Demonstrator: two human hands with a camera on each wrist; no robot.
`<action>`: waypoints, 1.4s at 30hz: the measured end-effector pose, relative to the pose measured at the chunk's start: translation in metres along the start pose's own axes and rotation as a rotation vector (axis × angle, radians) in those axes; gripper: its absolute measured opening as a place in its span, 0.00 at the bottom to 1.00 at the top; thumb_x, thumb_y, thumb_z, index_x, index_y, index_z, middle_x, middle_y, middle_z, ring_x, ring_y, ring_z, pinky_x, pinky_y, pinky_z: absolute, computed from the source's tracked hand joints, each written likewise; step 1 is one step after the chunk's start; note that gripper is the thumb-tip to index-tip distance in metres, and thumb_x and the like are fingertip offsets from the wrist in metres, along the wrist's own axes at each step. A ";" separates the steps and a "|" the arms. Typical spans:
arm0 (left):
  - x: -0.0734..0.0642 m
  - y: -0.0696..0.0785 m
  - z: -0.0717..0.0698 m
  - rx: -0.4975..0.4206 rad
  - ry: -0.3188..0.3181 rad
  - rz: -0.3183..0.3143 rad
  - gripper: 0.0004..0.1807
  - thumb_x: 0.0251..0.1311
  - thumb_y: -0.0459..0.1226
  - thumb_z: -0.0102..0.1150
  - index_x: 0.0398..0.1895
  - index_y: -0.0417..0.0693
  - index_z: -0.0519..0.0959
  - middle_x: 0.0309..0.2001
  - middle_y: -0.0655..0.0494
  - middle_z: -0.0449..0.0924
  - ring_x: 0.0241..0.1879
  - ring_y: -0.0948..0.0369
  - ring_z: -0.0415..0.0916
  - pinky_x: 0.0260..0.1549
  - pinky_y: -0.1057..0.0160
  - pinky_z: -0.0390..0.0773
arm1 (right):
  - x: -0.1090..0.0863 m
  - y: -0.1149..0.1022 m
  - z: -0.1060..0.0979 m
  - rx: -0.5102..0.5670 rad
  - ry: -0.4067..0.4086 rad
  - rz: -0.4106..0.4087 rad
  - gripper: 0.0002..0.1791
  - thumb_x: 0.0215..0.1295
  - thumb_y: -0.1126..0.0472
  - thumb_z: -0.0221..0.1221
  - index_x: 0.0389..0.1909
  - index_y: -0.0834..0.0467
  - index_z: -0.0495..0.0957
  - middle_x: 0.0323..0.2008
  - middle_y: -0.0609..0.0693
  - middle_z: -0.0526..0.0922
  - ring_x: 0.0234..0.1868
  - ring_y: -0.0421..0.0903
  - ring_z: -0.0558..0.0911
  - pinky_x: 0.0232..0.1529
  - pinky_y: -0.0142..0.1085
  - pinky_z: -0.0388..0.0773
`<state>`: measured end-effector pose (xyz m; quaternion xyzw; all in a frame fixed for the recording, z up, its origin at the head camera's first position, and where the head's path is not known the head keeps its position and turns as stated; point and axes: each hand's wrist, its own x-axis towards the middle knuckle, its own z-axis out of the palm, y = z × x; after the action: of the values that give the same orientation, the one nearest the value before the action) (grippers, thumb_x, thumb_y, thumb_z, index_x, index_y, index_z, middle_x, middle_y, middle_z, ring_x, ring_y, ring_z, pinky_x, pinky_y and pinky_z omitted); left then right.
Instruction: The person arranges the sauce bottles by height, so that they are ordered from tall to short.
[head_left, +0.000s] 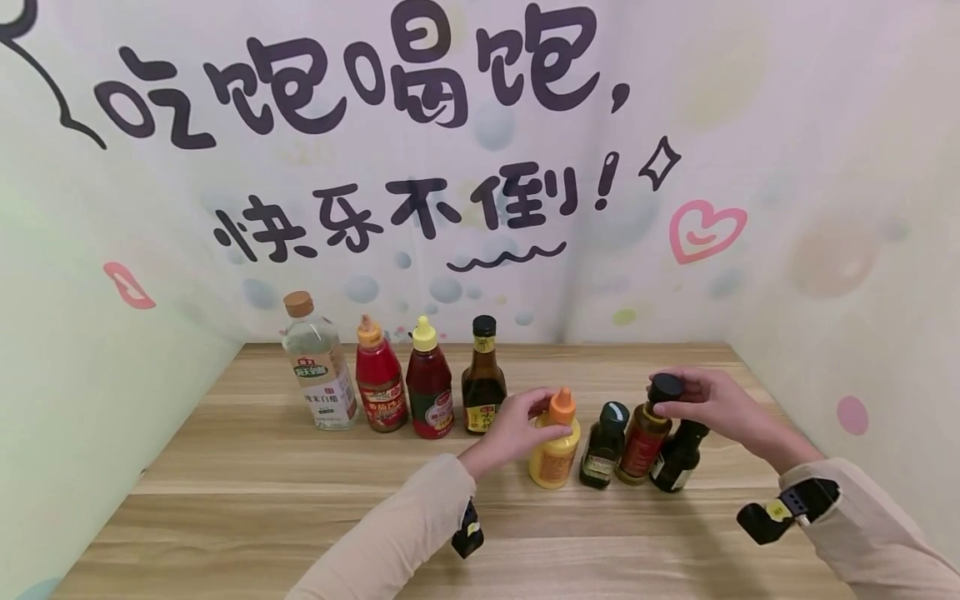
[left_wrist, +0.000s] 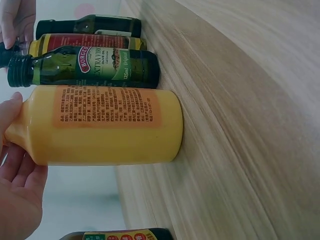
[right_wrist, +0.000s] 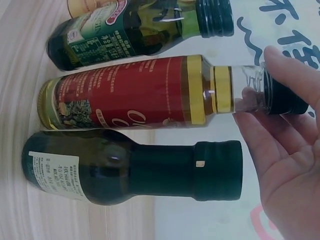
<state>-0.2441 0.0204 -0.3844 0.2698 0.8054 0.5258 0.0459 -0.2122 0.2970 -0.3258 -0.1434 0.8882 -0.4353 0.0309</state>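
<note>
My left hand (head_left: pixel 517 427) grips the neck of a yellow squeeze bottle (head_left: pixel 555 457) with an orange nozzle cap; the left wrist view shows thumb and fingers around its narrow top. My right hand (head_left: pixel 708 406) pinches the black cap of a red-labelled oil bottle (right_wrist: pixel 125 95), thumb on one side and fingers on the other. Between these two stands a small green olive oil bottle (left_wrist: pixel 100 67) with a dark lid. A dark green bottle (right_wrist: pixel 100 167) with a white label is on the far right, beside the red-labelled one and partly below my right hand in the head view.
Farther back on the left stand a clear vinegar bottle (head_left: pixel 318 375), a red sauce bottle (head_left: pixel 381 387) with an orange cap, a dark red sauce bottle (head_left: pixel 430 392) with a yellow cap and a brown sauce bottle (head_left: pixel 483 379). A printed cloth (head_left: pixel 525 300) hangs behind the wooden table (head_left: pixel 300 508).
</note>
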 end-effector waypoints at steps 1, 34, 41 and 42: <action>0.000 0.000 0.000 0.002 0.002 0.002 0.25 0.48 0.39 0.64 0.52 0.44 0.73 0.49 0.53 0.75 0.49 0.58 0.72 0.47 0.66 0.71 | 0.000 0.000 0.000 -0.002 0.003 0.006 0.29 0.54 0.56 0.61 0.54 0.67 0.67 0.44 0.61 0.78 0.39 0.37 0.79 0.38 0.34 0.76; -0.001 -0.002 0.000 0.005 0.011 0.000 0.26 0.49 0.41 0.63 0.53 0.45 0.73 0.50 0.54 0.75 0.49 0.60 0.71 0.47 0.66 0.70 | 0.034 -0.046 -0.012 -0.072 0.093 0.074 0.35 0.52 0.45 0.60 0.56 0.64 0.65 0.47 0.63 0.75 0.48 0.56 0.75 0.50 0.53 0.67; -0.001 -0.002 0.001 0.003 0.009 0.006 0.26 0.49 0.40 0.63 0.53 0.44 0.73 0.50 0.54 0.75 0.49 0.60 0.71 0.47 0.66 0.70 | 0.049 -0.058 -0.007 -0.039 0.071 0.080 0.35 0.52 0.47 0.61 0.56 0.65 0.65 0.47 0.63 0.75 0.47 0.55 0.75 0.49 0.52 0.68; -0.001 -0.002 0.001 0.004 0.009 0.008 0.25 0.49 0.40 0.64 0.52 0.44 0.73 0.49 0.54 0.75 0.49 0.60 0.72 0.47 0.66 0.70 | 0.051 -0.060 -0.005 -0.031 0.068 0.075 0.35 0.52 0.48 0.61 0.56 0.65 0.66 0.46 0.63 0.76 0.47 0.55 0.75 0.49 0.51 0.68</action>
<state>-0.2436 0.0202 -0.3874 0.2707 0.8056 0.5255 0.0396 -0.2479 0.2519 -0.2723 -0.0956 0.9002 -0.4246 0.0147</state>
